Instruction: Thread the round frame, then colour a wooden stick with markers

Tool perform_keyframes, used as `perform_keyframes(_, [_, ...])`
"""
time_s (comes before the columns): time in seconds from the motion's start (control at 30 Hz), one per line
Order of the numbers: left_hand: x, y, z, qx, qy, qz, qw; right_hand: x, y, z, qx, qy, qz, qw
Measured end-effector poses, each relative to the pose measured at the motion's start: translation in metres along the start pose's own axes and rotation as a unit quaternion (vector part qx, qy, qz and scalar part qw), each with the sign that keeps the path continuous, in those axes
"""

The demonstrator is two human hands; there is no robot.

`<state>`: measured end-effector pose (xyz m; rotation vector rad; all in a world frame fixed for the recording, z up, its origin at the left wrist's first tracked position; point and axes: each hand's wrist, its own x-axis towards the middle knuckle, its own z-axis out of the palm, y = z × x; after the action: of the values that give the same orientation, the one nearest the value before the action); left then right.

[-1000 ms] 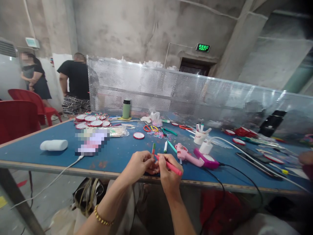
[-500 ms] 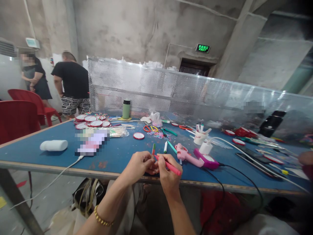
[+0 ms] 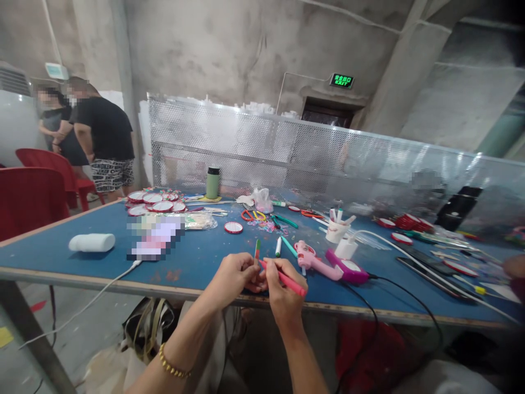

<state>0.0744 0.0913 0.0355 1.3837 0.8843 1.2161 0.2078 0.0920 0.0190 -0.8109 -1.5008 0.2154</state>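
Right hand (image 3: 283,290) pinches a red marker (image 3: 287,280); left hand (image 3: 233,276) pinches a small striped stick (image 3: 256,251) at the table (image 3: 197,257) front edge. Both light, rigid; hold mid-shaft.

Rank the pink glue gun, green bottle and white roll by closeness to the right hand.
From the right hand:
1. Pink glue gun, just right of it.
2. Green bottle, at the table's far side.
3. White roll, far left.
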Motion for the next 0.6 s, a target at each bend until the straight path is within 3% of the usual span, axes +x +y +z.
perform_keyframes(0.6, [-0.0007, -0.0001, 0.0001, 0.030, 0.002, 0.010, 0.999, 0.0016, -0.0018, 0.0007, 0.011, -0.019, -0.010, 1.000])
